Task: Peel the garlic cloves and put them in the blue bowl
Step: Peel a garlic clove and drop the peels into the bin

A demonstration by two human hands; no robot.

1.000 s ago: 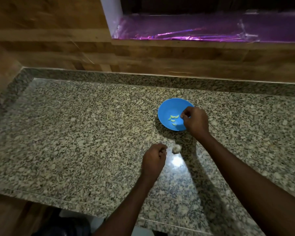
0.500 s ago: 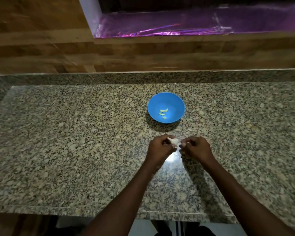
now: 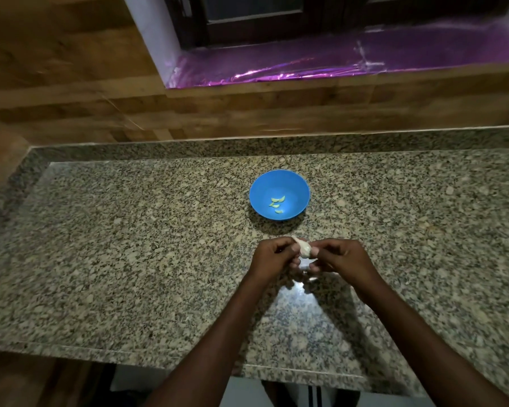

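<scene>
Garlic [image 3: 304, 248] sits just below the middle of the frame, pinched between the left hand [image 3: 272, 258] and right hand [image 3: 340, 258], fingers curled round it above the counter [image 3: 130, 259]. Peeling likely goes best by holding it steady and lifting the skin with the fingertips. Beyond, the blue bowl [image 3: 279, 198] holds a few peeled cloves [image 3: 277, 202]; past the speckled stone, wood panels and a purple-lit sill [image 3: 335, 66].

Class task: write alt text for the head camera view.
Two hands, left hand and right hand, hold a white garlic piece between them above a granite counter. Just beyond sits a blue bowl holding a few peeled cloves.
</scene>
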